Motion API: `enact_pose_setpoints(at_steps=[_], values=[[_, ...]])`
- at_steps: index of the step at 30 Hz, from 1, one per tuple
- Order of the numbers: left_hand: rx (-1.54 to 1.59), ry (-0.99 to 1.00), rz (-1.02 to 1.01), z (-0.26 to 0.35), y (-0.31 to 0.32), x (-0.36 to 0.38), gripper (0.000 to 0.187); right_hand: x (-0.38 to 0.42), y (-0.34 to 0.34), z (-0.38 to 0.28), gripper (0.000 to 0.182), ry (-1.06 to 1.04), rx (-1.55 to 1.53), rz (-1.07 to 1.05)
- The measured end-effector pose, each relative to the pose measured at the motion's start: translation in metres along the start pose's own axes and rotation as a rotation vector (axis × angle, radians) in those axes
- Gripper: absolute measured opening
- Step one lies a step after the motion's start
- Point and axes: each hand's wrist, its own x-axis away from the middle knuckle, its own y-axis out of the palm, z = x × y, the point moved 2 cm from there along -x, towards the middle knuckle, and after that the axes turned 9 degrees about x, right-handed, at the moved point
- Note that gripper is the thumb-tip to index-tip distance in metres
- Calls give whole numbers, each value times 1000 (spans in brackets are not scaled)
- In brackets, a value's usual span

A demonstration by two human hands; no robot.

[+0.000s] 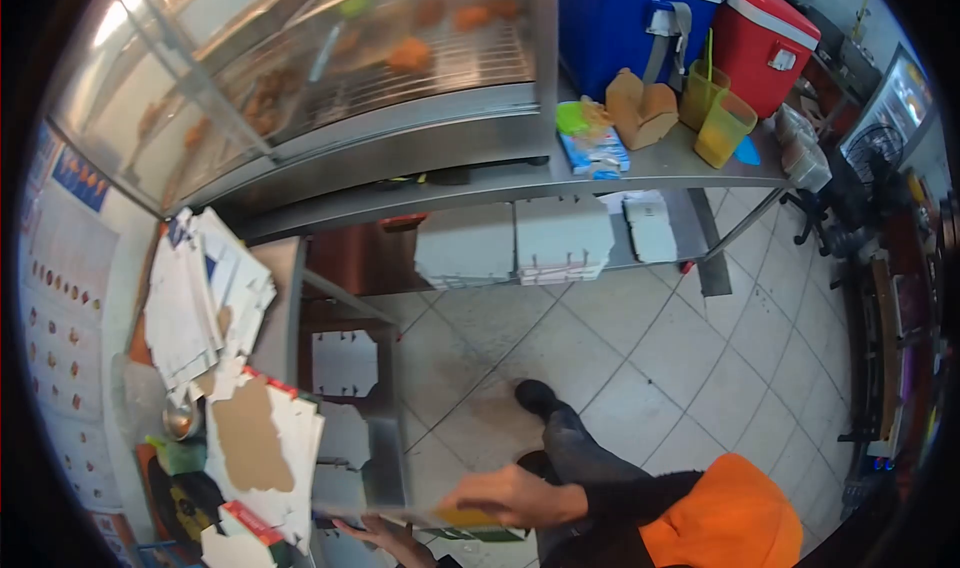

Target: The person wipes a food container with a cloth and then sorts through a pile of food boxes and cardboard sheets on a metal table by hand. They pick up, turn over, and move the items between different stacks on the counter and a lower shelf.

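Low in the view, my right hand (512,494) reaches in from a black sleeve, slightly blurred, its fingers bent against a flat, thin thing (468,518) seen almost edge-on, with yellow on it. Below and to the left, my left hand (382,536) has its fingers along the same flat thing's far end. Its kind cannot be made out. Left of my hands lies a stack of torn white cardboard (305,438) with a brown bare patch, on a steel counter.
A glass food warmer (380,133) stands on a steel table with blue (620,38) and red (765,53) coolers, yellow jugs (725,133) and an open carton (640,113). Stacked white boxes (465,243) fill the shelf below. A fan (873,153) stands right.
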Motion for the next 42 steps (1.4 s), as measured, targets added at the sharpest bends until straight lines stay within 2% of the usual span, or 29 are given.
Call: enact_pose_setpoints(at_steps=[2, 4, 9, 10, 11, 12, 13, 14, 16, 18, 19, 20, 21, 22, 24, 25, 27, 28, 29, 30, 32, 34, 35, 36, 37, 38, 39, 40, 42], values=[[-115, -23, -25, -67, -9, -3, 88, 36, -15, 18, 29, 118, -23, -96], [178, -313, -366, -126, 18, 34, 83, 59, -46, 55, 26, 225, 36, -3], [-332, -143, 28, -223, 118, 38, 83, 136, -136, 145, 19, 509, -7, 20], [-31, -351, -146, -254, 128, 32, 79, 153, -150, 166, 19, 523, -10, -24], [287, -532, -316, -290, 142, 34, 77, 174, -165, 194, 19, 703, -184, 73], [509, -556, -395, -333, 160, 43, 78, 195, -180, 222, 19, 890, -356, 167], [733, -566, -483, -379, 180, 55, 80, 211, -195, 255, 21, 825, -261, 182], [762, -591, -493, -421, 202, 71, 78, 241, -216, 293, 20, 959, 107, -50], [395, -609, -530, -508, 249, 110, 73, 279, -234, 345, 25, 807, 8, 171], [-410, -415, -775, -590, 277, 139, 68, 310, -249, 368, 33, 1136, -702, 323], [-709, -314, -894, -613, 280, 149, 66, 330, -262, 389, 32, 963, -381, 214], [-779, -301, -919, -617, 276, 156, 64, 344, -283, 411, 36, 1210, -162, -91], [-722, -350, -893, -612, 271, 154, 62, 352, -298, 423, 38, 1223, -198, 37], [-374, -549, -769, -568, 283, 152, 56, 356, -311, 433, 39, 1226, -232, 167], [411, -876, -381, -474, 313, 149, 45, 339, -329, 431, 44, 1157, -223, 116], [403, -877, -382, -482, 318, 152, 45, 330, -336, 426, 50, 1089, -213, 81], [-379, -421, -492, -505, 328, 158, 39, 318, -348, 423, 53, 1126, -65, -46], [-381, -414, -490, -523, 331, 157, 39, 315, -354, 425, 57, 1142, 96, -180], [-350, -434, -487, -547, 332, 153, 42, 338, -352, 462, 60, 815, 93, -140], [-320, -455, -485, -565, 334, 151, 47, 326, -368, 464, 53, 912, 46, -304], [-269, -509, -457, -587, 355, 144, 55, 324, -397, 507, 45, 842, 93, -219], [-209, -560, -423, -583, 361, 143, 64, 319, -444, 560, 35, 649, 776, 141], [-162, -512, -253, -570, 355, 138, 69, 284, -475, 569, 27, 535, 411, 471], [-102, -455, -77, -554, 350, 133, 75, 272, -518, 605, 22, 687, 399, 603], [-294, -309, -119, -553, 324, 128, 87, 245, -542, 588, 23, 437, 135, 694], [-531, -204, -193, -558, 282, 135, 89, 257, -592, 624, 23, 632, 422, 676], [-992, -365, -275, -515, 255, 151, 89, 257, -622, 650, 25, 460, -267, 613], [-1224, -519, -413, -501, 214, 170, 90, 218, -620, 633, 25, 482, -178, 581], [-39, -495, 126, -322, 251, 218, 76, 154, -579, 597, 25, 587, 114, 488]])
